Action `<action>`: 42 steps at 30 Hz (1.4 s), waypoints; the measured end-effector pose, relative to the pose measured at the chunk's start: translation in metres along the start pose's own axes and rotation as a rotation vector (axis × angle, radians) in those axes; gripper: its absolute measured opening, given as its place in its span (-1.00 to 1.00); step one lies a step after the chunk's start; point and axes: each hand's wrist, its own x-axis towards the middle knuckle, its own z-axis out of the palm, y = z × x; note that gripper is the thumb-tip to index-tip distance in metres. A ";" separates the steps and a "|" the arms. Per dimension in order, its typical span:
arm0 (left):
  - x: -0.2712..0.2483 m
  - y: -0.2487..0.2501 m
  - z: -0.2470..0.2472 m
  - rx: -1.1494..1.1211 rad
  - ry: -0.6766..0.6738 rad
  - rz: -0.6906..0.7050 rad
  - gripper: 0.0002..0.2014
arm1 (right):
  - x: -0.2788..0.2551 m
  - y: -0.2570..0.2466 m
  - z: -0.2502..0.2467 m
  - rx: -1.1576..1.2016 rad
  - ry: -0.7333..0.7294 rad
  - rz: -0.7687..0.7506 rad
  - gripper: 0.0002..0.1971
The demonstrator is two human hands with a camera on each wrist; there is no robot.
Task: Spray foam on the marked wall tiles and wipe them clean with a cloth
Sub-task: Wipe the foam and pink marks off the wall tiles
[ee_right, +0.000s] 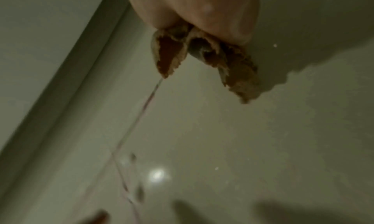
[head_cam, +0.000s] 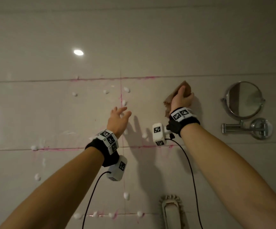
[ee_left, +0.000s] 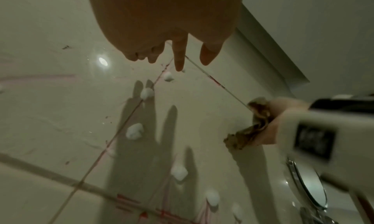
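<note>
Beige wall tiles (head_cam: 91, 113) carry pink marker lines (head_cam: 121, 96) along their grout and scattered white foam blobs (head_cam: 126, 89). My right hand (head_cam: 182, 97) grips a bunched brown cloth (head_cam: 186, 87) and presses it against the upper right part of the marked tile, near the top pink line. The cloth (ee_right: 204, 54) bulges out from under the palm in the right wrist view. My left hand (head_cam: 119, 115) hovers just off the wall beside the vertical pink line, fingers (ee_left: 179, 56) spread and relaxed, holding nothing. More foam blobs (ee_left: 134, 131) cling below it.
A round chrome mirror (head_cam: 244, 99) on a swing arm (head_cam: 248, 128) is fixed to the wall right of the cloth. A brush head with a pale handle (head_cam: 171, 210) pokes up at the bottom middle. Cables (head_cam: 190, 171) hang from both wrist cameras.
</note>
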 end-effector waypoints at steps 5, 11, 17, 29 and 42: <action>0.019 -0.009 -0.010 0.046 0.026 0.009 -0.50 | -0.023 0.054 0.022 -0.855 -0.214 -0.450 -0.22; 0.041 -0.026 -0.023 0.319 0.063 0.150 -0.42 | -0.023 0.096 0.021 -1.117 -0.145 -0.890 -0.21; 0.061 -0.027 -0.024 0.592 0.052 0.249 -0.47 | -0.027 0.087 0.024 -1.141 -0.129 -0.833 -0.11; 0.100 -0.023 -0.039 0.805 0.068 0.358 -0.21 | -0.003 0.039 0.067 -1.123 -0.107 -0.871 -0.18; 0.120 -0.022 -0.046 0.796 0.118 0.304 -0.32 | -0.003 0.057 0.050 -1.199 -0.214 -1.146 -0.28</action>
